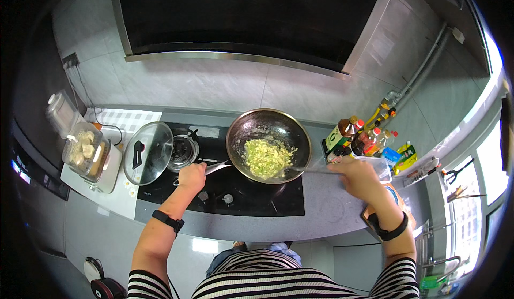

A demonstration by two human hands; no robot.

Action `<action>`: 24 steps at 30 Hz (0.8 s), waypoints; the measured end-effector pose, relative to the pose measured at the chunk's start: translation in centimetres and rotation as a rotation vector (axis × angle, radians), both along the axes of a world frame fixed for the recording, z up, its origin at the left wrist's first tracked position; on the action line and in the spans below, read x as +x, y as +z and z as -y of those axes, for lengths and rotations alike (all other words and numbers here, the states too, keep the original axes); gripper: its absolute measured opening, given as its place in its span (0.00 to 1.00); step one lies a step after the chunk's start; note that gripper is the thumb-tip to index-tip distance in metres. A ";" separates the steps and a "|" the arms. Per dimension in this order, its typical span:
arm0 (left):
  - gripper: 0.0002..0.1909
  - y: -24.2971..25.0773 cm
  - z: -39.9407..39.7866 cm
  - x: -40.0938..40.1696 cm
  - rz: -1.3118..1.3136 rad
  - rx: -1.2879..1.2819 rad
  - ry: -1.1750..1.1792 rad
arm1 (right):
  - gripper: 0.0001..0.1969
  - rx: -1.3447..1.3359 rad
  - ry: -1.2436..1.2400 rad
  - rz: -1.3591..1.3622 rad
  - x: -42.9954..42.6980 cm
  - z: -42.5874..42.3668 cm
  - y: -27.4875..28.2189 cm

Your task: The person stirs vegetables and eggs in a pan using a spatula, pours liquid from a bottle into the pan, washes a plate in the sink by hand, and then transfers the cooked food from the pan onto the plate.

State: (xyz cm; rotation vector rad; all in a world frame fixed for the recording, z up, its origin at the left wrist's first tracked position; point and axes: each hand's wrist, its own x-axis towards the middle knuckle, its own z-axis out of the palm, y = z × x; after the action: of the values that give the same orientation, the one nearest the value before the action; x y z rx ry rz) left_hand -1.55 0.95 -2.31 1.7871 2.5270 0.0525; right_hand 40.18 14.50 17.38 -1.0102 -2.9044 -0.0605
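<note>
A deep wok (268, 118) stands on the right side of the black glass gas hob (257, 206). Chopped yellow-green food (265, 157), perhaps egg with a vegetable, lies in its bottom. My left hand (192, 179) is closed around the wok's metal handle (217, 167), left of the pan. On the other side, my right hand (357, 176) grips a spatula or turner (317, 170), whose far end reaches over the wok's right rim into the food. The tool is blurred, so its exact shape cannot be told.
A glass lid (154, 150) lies left, beside the bare burner (182, 152). Farther left stands a white appliance (108, 170) with clear containers. Sauce bottles (345, 132), a clear plastic box (375, 166) and a wooden board (367, 214) are at the right. A range hood (237, 57) overhangs the back.
</note>
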 end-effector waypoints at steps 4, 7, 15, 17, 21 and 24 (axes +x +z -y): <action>0.13 -0.2 -0.5 0.0 -0.012 0.008 -0.007 | 0.26 0.032 -0.051 -0.080 -0.3 -0.7 -5.2; 0.12 -0.2 -0.2 0.1 -0.005 0.024 -0.018 | 0.26 0.025 -0.105 -0.153 -1.5 -0.7 -6.8; 0.12 0.5 0.0 0.4 -0.007 0.035 -0.009 | 0.25 -0.015 -0.153 -0.123 -2.8 0.5 -6.9; 0.12 0.3 0.3 0.3 -0.012 0.026 0.007 | 0.24 -0.022 -0.147 -0.123 -2.3 0.6 -5.8; 0.12 -0.1 -0.2 0.2 -0.007 0.024 0.015 | 0.27 0.026 -0.176 -0.215 -3.1 -0.6 -7.6; 0.15 -0.2 -0.4 0.3 -0.003 0.047 0.003 | 0.29 0.038 -0.191 -0.180 -4.7 -1.3 -9.7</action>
State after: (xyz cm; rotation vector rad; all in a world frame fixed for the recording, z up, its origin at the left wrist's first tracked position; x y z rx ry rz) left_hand -1.23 1.31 -2.50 1.8009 2.5513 0.1105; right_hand 35.47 15.82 7.73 -1.2155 -2.6298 -0.0320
